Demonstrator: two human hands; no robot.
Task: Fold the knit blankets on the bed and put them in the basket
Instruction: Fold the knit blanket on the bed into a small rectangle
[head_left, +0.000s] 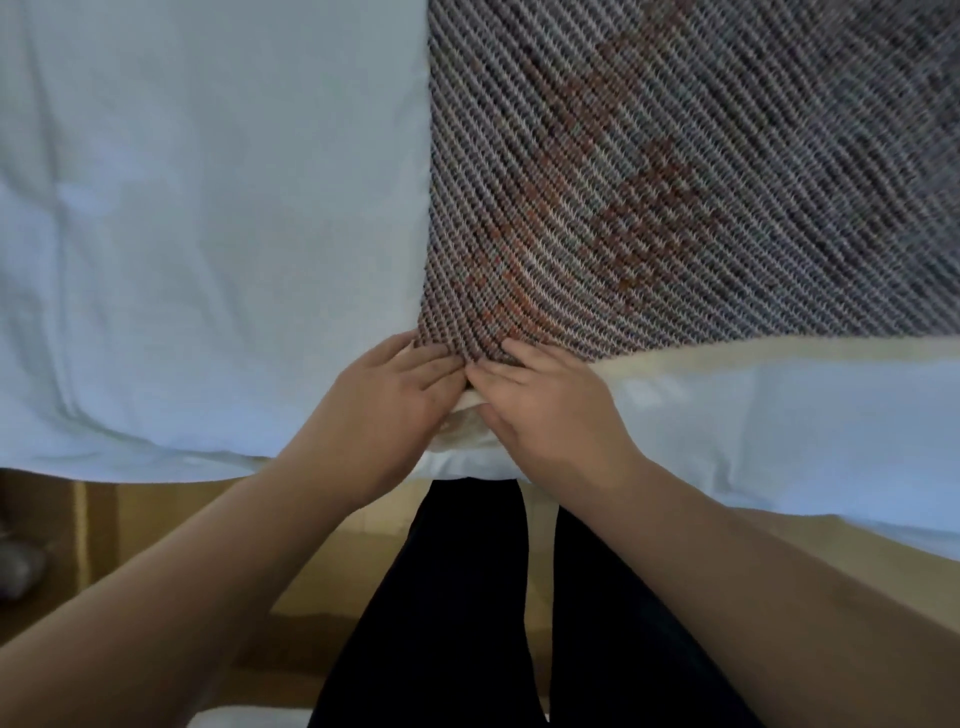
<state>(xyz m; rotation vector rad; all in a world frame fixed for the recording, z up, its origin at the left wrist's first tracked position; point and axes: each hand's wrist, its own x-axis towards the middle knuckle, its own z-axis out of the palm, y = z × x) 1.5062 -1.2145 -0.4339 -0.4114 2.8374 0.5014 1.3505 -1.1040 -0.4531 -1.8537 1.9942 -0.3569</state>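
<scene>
Both hands pinching the blanket corner at the near edge of the bed

Left hand (397, 392) and right hand (545, 402) sit touching each other, fingers curled and gripping the near-left corner of the knit blanket (649, 182). It's grey with rusty patches, spread flat over the right side of the bed (182, 234), with its cream underside peeking out. Black trousers (457, 613) below.

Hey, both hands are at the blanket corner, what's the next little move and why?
Probably lift that corner and carry it across to start a fold. Both the left hand and right hand meet at the near corner of the blanket, which lies spread flat on the bed.
</scene>
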